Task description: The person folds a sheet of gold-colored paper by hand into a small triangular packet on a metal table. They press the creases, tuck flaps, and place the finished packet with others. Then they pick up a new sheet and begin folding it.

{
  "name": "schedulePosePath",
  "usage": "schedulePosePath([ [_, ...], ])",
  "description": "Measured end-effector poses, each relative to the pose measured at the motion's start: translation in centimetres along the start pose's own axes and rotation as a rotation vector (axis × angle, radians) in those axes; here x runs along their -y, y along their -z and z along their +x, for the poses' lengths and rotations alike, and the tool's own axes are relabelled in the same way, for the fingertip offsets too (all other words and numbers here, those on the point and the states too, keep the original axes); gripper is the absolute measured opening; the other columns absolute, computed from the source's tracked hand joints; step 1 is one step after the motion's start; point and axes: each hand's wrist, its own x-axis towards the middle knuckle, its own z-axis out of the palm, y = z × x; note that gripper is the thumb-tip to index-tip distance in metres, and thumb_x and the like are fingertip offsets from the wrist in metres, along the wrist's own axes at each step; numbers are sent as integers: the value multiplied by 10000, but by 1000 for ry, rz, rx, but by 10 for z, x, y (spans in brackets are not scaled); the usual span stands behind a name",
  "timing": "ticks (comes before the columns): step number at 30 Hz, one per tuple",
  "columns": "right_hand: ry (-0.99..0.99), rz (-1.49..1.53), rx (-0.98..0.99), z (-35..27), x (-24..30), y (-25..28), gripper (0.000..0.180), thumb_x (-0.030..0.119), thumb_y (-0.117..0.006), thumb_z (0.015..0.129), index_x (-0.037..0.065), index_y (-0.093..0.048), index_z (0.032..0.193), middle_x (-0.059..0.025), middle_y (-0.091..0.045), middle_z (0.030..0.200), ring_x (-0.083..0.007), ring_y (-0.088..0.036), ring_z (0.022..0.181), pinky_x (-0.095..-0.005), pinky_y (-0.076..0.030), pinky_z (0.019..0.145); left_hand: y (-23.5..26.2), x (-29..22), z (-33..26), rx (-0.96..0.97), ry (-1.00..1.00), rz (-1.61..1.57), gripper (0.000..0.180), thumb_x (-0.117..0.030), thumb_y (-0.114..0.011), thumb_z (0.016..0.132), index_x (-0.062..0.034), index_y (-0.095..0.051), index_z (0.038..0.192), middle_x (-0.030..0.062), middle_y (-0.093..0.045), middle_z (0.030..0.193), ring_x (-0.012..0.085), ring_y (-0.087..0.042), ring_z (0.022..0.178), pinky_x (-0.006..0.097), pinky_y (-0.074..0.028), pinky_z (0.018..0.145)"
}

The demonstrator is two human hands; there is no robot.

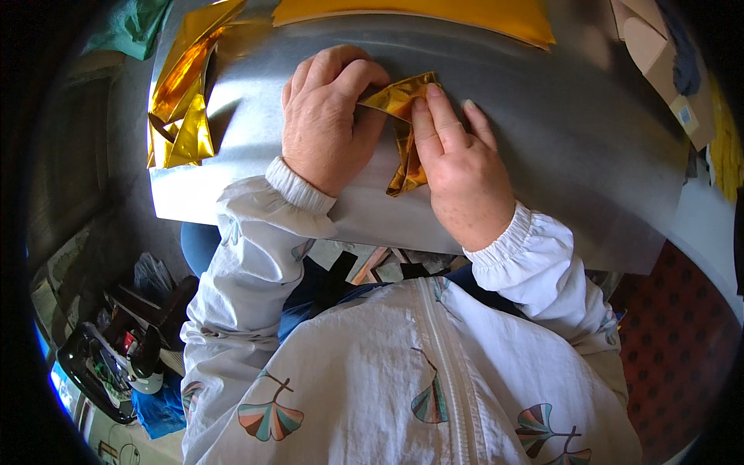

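Your two hands work above the middle of the metal table (573,147), toward its far half. Your left hand (329,124) is curled, the side of its thumb and forefinger against the pointed left end of the gold foil piece (403,94); whether it pinches that point cannot be told, as the fingertips are hidden. Your right hand (469,174) has its fingers extended, two of them laid on the foil; its thumb is out of sight, so whether it closes from beneath cannot be told either. The piece lies between your hands, over the middle of the metal table. Progress, as judged from its form: the foil is already doubled into narrow bands and bent at a corner, but its loose lower end suggests that the folding is only partly done, with creases perhaps left to press or set. At the left edge of the metal table stands folded gold foil (192,136), apparently further shaped; along the far edge lie flat gold sheets (434,14), seemingly not yet folded. Orientation: your piece's upper band points its tip toward the left side of the metal table, while its lower band hangs toward the near edge. The long axis runs roughly from far edge to near edge, its near end leaning slightly left.
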Motion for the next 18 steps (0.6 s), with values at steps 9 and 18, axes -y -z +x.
schedulePosePath([
  [9, -1, 8, 2, 0, -1, 0, 434, -17, -532, 844, -50, -527, 1276, -224, -446, 1391, -312, -648, 970, -456, -359, 1076, -6, -7, 0, -103, 67, -74, 268, 10, -613, 677, -118, -666, 907, 63, -624, 1063, 295, -553, 1017, 413, -418, 909],
  [18, -19, 3, -21, 0, 1, -2, 450, -6, -546, 840, -53, -507, 1287, -229, -448, 1381, -313, -633, 1017, -458, -363, 1072, -5, 0, 2, -118, -154, -39, 295, 48, -586, 677, -112, -667, 912, 56, -658, 982, 284, -595, 915, 404, -483, 799],
])
